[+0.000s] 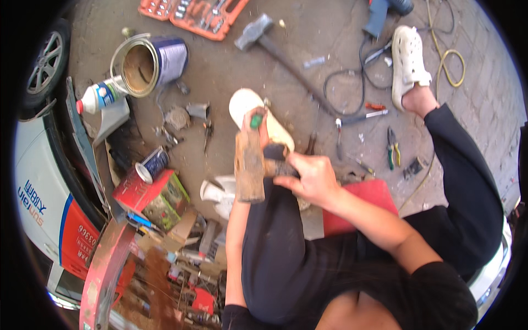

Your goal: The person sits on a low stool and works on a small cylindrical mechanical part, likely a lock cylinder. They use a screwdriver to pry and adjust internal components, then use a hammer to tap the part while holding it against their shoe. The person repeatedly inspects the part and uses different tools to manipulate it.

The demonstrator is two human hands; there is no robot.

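Observation:
My right hand [314,179] is closed round the short handle of a rusty hammer [250,168], its blocky head raised in front of my left leg. Beyond the head, my left hand [263,131] is closed on a thing with a green end [256,120], close to my cream left clog [247,104]. The hammer head hides much of the left hand and wrist, and the rest of the green-ended thing. Past the clog lies a long-handled sledgehammer [289,65] on the ground.
Pliers [392,148], a screwdriver, cables and a blue power tool [375,19] lie to the right. An orange socket set [201,16] is at the top. On the left are a large tin [173,59], a white bottle [104,96], a red box [144,190] and a vehicle [41,159].

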